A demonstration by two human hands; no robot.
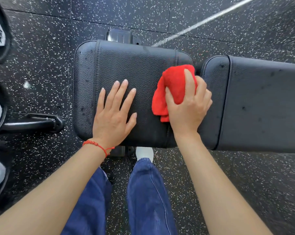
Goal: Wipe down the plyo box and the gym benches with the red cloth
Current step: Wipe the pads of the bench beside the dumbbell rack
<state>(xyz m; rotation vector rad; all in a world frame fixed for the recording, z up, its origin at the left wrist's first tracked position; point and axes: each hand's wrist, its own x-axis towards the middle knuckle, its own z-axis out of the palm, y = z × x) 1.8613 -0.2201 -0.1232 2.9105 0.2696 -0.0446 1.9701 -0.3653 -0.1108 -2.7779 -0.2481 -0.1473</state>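
Bunched in the right hand, the red cloth is pressed onto the seat pad near its right edge. Flat, with straight fingers, the left hand is rested beside it. By judgement, 1 bench is mid-wipe; the back pad and the plyo box, not seen, remain.

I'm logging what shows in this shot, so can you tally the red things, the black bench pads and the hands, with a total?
Red things: 2, the red cloth and a red string bracelet
Black bench pads: 2, the seat pad and the longer pad
Hands: 2, the left hand flat on the seat pad, the right hand gripping the cloth
Total: 6
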